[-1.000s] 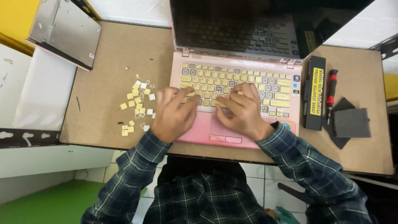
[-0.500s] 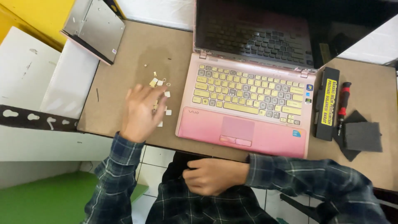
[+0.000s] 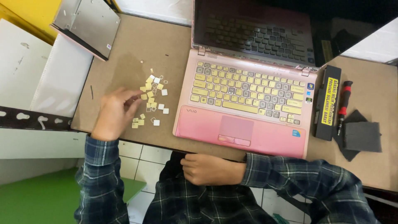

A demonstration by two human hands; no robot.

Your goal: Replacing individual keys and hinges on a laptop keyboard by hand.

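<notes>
A: Where is the left hand (image 3: 114, 114)?

B: Flat on the brown desk (image 3: 124, 62), left of the pink laptop (image 3: 248, 103). Its fingers (image 3: 132, 96) reach up and to the right into a scatter of loose keycaps (image 3: 151, 99), small pale yellow and white squares.

A: Is its grip closed on one?

B: The fingertips sit at the left edge of the pile, touching or almost touching the nearest caps. Whether one is pinched between them, I cannot tell; the hand looks loosely curled, not clenched.

A: How does the pile lie?

B: It runs lengthwise from the far side of the desk toward the near edge, just beside the laptop's left side but apart from it.

A: And the right hand (image 3: 207, 169)?

B: Off the desk, below its near edge, in front of the plaid shirt. Its grip is curled into a loose fist; nothing shows in it.

A: The laptop?

B: Open, screen at the far side, long axis across the desk, with yellowed keys.

A: What else?

B: A long black battery pack (image 3: 327, 103) with a yellow label lies to the right of the laptop, pointing away from the person. Beside it is a red and black screwdriver (image 3: 343, 103), lying the same way, and a dark grey cloth (image 3: 362, 137). A silver drive caddy (image 3: 85, 25) sits at the far left corner.
</notes>
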